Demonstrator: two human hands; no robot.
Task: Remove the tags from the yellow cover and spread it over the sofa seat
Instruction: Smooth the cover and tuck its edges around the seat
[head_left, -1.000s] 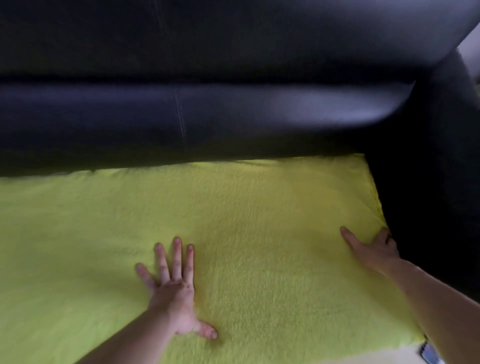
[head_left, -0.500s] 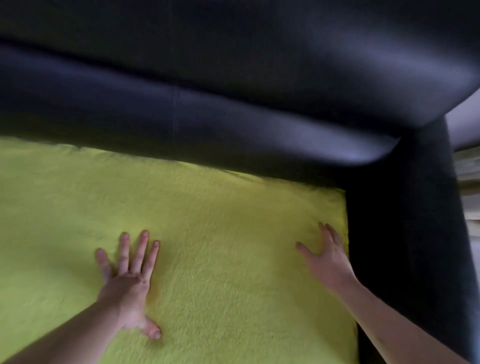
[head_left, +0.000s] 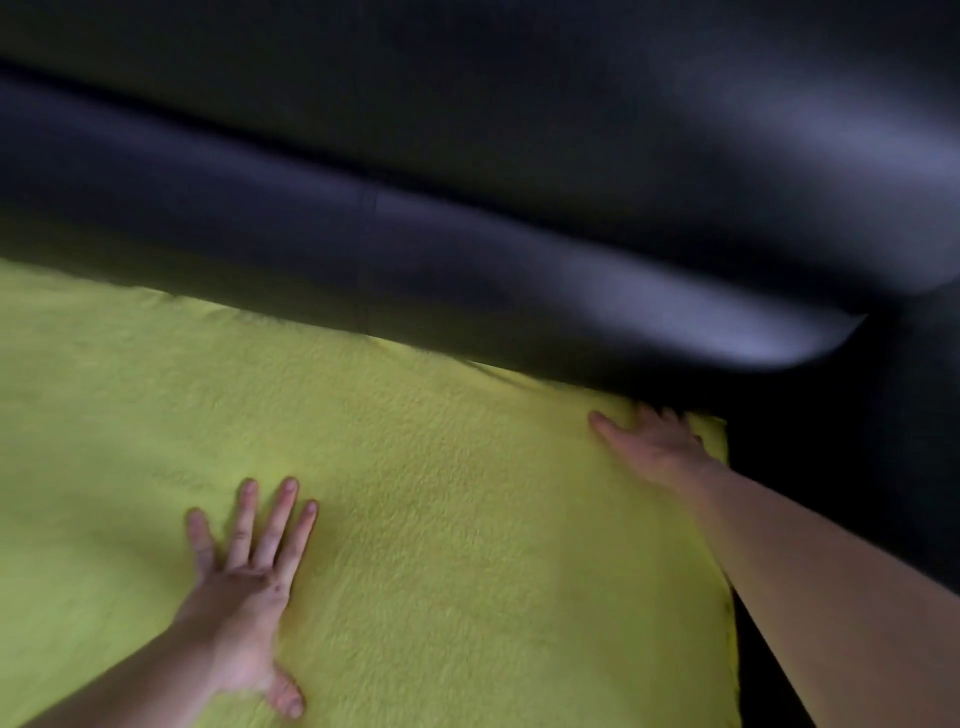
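Note:
The yellow fleecy cover (head_left: 441, 493) lies flat across the sofa seat, reaching the backrest and the right armrest. My left hand (head_left: 244, 587) presses flat on it near the front, fingers spread and straight. My right hand (head_left: 649, 441) rests on the cover's far right corner, thumb out to the left, its fingertips hidden in the dark gap under the backrest. No tags are visible anywhere on the cover.
The black leather backrest (head_left: 467, 182) fills the upper half of the view. The dark armrest (head_left: 893, 467) stands at the right, tight against the cover's edge.
My right hand has slid forward along the cover's right side to its back corner, fingertips now under the backrest. My left hand stays pressed flat. The view has shifted.

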